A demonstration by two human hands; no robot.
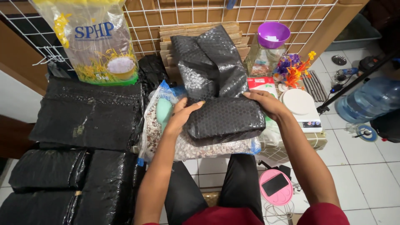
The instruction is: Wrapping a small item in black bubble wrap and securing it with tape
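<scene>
Far left of the fingers: black parcels (62, 183) are lying stacked in wrapped bundles, with a wider black sheet (89, 112) lying above them. Above that, a rice bag (93, 39) is hanging against the wire grid (175, 16).

Just left of the left fingers: a clear bag (156, 133) of speckled pieces is lying flat, running under the bundle.

Left hand (183, 114): it is gripping the near-left corner of the black bubble wrap bundle (227, 118), thumb on top and fingers curled around the edge, not released.

Between the fingers: the bundle is sitting on the clear bag, its long axis running left to right from one hand to the other. A loose tail of bubble wrap (210, 62) is rising from its far edge, away from the person. Both hands are touching the bundle, one at each end; neither is nearer.

Right hand (266, 102): it is pressing on the bundle's far-right corner, fingers spread flat along the top edge and wrapping the end, grasping rather than clenched.

Right of the right fingers: a white scale (302, 106) is sitting just beside the hand, with a jar with a purple lid (271, 41) and artificial flowers (293, 66) beyond it. Well apart, a blue water jug (368, 100) is lying on the tiled floor. Below the right forearm, a pink round stand (276, 187) is holding a dark phone.
</scene>
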